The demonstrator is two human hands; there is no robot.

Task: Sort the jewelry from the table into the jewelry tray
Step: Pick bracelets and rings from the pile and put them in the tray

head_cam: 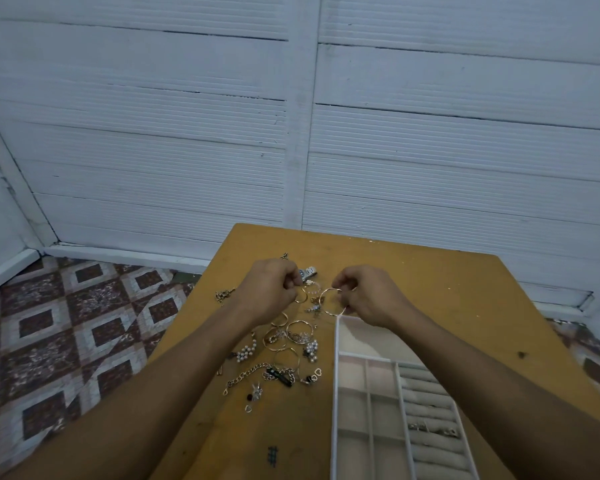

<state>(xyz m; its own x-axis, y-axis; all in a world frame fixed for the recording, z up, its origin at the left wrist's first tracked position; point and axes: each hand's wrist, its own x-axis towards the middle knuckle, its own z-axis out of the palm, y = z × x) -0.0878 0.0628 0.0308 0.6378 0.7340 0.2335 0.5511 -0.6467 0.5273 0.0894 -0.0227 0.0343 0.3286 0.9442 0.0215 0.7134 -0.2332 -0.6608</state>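
A scatter of jewelry (284, 344) lies on the yellow-brown table (447, 299): gold hoops, pearl clusters, chains and small charms. My right hand (368, 294) pinches a large gold hoop (329, 301) just above the far end of the white jewelry tray (335, 393). My left hand (271, 289) is closed, its fingertips on a small gold ring (301, 298) at the far side of the pile. The tray has empty square compartments and padded ring rolls with a few small pieces in them. My right forearm covers part of the tray.
A silver watch-like piece (309, 273) lies beyond my hands. A small gold cluster (224, 294) sits near the table's left edge. The table stands against a white slatted wall (291, 133), with patterned floor tiles (77, 334) to the left.
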